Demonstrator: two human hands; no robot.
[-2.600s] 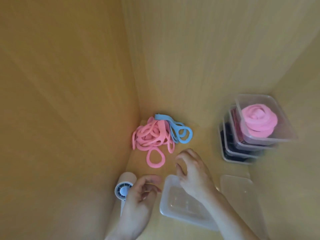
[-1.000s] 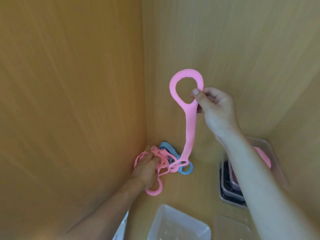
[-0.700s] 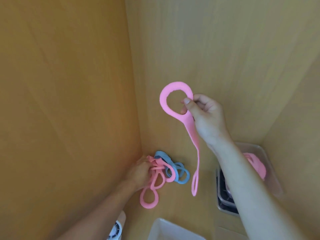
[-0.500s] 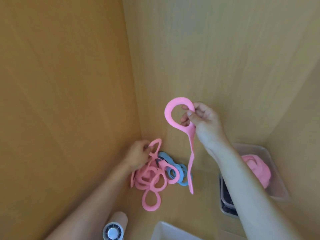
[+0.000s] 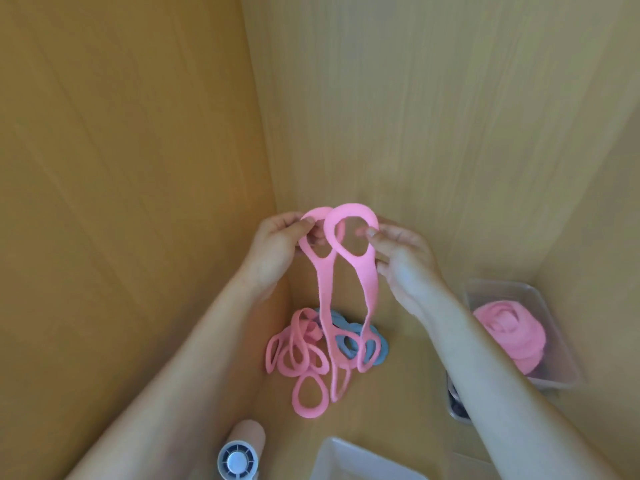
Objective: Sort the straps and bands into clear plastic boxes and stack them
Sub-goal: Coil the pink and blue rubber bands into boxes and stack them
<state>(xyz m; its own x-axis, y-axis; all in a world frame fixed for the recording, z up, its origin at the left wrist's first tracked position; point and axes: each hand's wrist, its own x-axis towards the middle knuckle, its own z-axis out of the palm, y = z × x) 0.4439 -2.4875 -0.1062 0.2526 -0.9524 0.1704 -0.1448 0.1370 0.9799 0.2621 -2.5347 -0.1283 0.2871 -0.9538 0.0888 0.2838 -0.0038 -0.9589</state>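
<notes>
While two pink straps are pinched by left hand and right hand, coiling into the clear box is expected next.

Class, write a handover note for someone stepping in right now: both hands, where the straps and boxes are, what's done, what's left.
Left hand pinches the first pink strap; right hand pinches the second pink strap; both hang over the pile.
Loose pink straps and blue straps lie in the corner.
Done: pink roll in the top box of the stack.
Left: box everything loose; empty box waits nearest.
</notes>
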